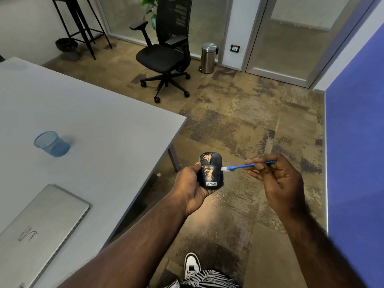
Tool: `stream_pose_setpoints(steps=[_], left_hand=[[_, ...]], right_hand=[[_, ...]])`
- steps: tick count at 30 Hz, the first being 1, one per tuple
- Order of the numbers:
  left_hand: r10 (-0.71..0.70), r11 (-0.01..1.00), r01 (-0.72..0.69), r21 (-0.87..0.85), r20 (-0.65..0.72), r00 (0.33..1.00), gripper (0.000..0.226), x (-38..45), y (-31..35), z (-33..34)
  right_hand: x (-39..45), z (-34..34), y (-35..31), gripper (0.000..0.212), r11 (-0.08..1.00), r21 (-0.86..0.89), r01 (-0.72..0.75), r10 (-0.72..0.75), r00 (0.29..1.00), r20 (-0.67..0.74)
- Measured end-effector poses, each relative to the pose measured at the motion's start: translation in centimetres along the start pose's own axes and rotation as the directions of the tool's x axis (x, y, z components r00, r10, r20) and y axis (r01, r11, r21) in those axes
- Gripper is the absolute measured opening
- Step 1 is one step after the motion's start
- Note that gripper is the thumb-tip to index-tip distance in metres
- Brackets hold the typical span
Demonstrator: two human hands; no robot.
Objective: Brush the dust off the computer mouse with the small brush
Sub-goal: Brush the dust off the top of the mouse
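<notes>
Grey table (87, 113) on your left, patchy brown carpet (239, 125) under you. On the table: a blue mesh cup (52, 144) lying tilted, and a closed silver laptop (39, 229) near the front edge. Further back, a black office chair (166, 53), a steel bin (208, 57) by the glass partition (291, 38), a dark stool frame (81, 23) top left, and a blue panel (355, 142) along your right. Your white shoe (192, 265) and striped trouser leg show at the bottom.

Both forearms reach out ahead of you, off the table, over the carpet. Your left hand (190, 188) is palm-up, fingers and thumb curled round the mouse (211, 170), gripping it from the left side and below. The mouse is black, top facing you, label end nearest you, with tan dust smeared down its middle. Your right hand (276, 177) is held just right of it, fingers pinching the handle of the brush (241, 166). The brush is blue, lying roughly level, its white bristles touching the mouse's right edge.
</notes>
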State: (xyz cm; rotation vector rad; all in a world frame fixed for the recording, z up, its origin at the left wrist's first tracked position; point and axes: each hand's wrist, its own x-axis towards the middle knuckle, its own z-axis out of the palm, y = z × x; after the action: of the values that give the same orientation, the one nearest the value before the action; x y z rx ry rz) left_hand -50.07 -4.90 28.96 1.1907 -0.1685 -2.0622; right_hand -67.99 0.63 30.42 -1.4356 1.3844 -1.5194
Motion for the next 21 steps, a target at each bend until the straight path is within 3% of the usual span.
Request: stream_pose_setpoints(steps=[7, 12, 17, 21], left_hand=[[0.023, 0.999, -0.023, -0.037, -0.015, 1.000, 0.032, 0.2, 0.4, 0.2], [0.016, 0.999, -0.016, -0.029, -0.011, 1.000, 0.031, 0.2, 0.2, 0.1], [0.015, 1.000, -0.015, 0.022, 0.009, 1.000, 0.035, 0.1, -0.2, 0.2], [0.024, 0.999, -0.024, 0.024, 0.014, 1.000, 0.035, 0.2, -0.1, -0.3]], right_hand=[[-1.2, -0.2, 0.1, 0.031, 0.997, -0.057, 0.048, -0.041, 0.992, 0.120], [-1.1, 0.3, -0.6, 0.019, 1.000, 0.003, 0.005, -0.005, 0.997, 0.080], [-0.1, 1.3, -0.3, 0.029, 0.996, -0.090, 0.005, -0.009, 0.999, -0.041], [0.1, 1.6, -0.6, 0.026, 0.999, -0.032, 0.005, -0.008, 0.995, -0.103]])
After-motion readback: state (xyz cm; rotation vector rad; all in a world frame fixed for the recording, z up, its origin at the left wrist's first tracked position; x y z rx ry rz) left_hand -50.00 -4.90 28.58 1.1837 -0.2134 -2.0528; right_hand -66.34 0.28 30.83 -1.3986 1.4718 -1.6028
